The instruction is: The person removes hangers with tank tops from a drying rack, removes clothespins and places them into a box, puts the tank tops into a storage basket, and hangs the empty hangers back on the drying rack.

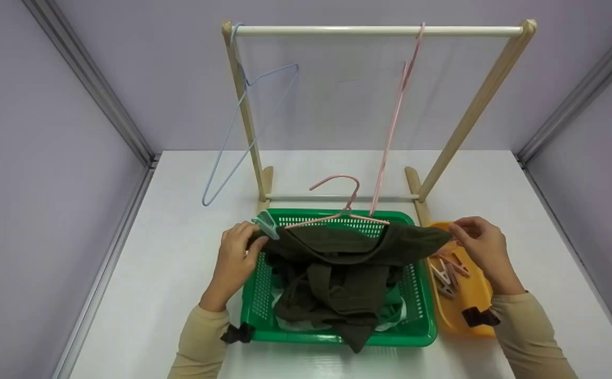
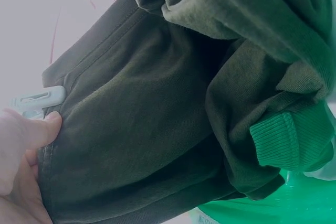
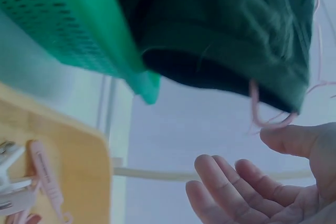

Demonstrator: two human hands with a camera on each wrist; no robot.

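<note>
A dark olive garment (image 1: 353,245) is spread over the green basket, its body bunched below. The pink hanger (image 1: 349,210) sits in its upper opening, hook upward. My left hand (image 1: 237,258) pinches the garment's left corner, thumb on the cloth, beside a pale green clothespin (image 1: 267,225) clipped to the edge. At the opposite corner is my right hand (image 1: 482,250); in the right wrist view its fingers are spread, and the thumb is by a pink hanger end (image 3: 270,124) poking from the cloth opening. Whether the thumb touches it, I cannot tell.
The green basket (image 1: 425,316) holds more clothes, one with a green ribbed cuff (image 2: 294,137). An orange tray (image 1: 471,295) with several clothespins (image 1: 445,279) stands right of it. Behind, a wooden rack (image 1: 379,31) carries a blue hanger (image 1: 227,134) and another pink hanger (image 1: 390,137).
</note>
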